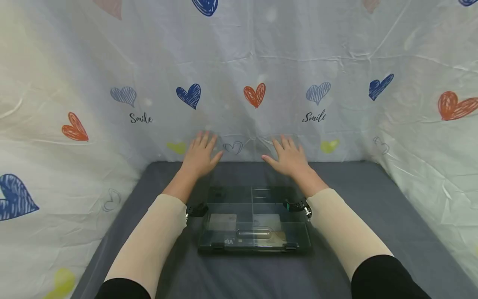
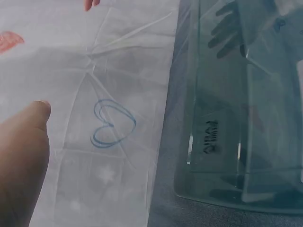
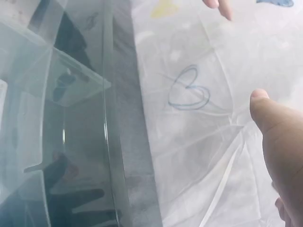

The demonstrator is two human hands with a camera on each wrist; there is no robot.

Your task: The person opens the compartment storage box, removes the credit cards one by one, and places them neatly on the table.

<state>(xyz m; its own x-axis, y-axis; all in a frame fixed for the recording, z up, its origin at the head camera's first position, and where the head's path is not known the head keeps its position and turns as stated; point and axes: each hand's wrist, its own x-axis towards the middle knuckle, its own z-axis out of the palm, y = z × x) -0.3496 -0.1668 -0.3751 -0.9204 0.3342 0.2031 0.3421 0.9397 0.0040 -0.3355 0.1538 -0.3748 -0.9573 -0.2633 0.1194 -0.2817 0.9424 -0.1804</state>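
Lidded case (image 1: 244, 212) could get knocked
It lies on the counter (image 1: 373, 207) near the wrist cameras (image 1: 198, 210), which could catch it if drawn back low; beyond, left hand (image 1: 200, 154) and right hand (image 1: 289, 158) are spread, holding nothing.

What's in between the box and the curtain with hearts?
Just a bare strip of grey cloth lies between the box and the curtain; the head view shows it.

The case (image 1: 244, 212) looks smooth, glossy plastic, the tablecloth (image 1: 257, 275) matt, the curtain (image 1: 284, 50) creased and faintly shiny.
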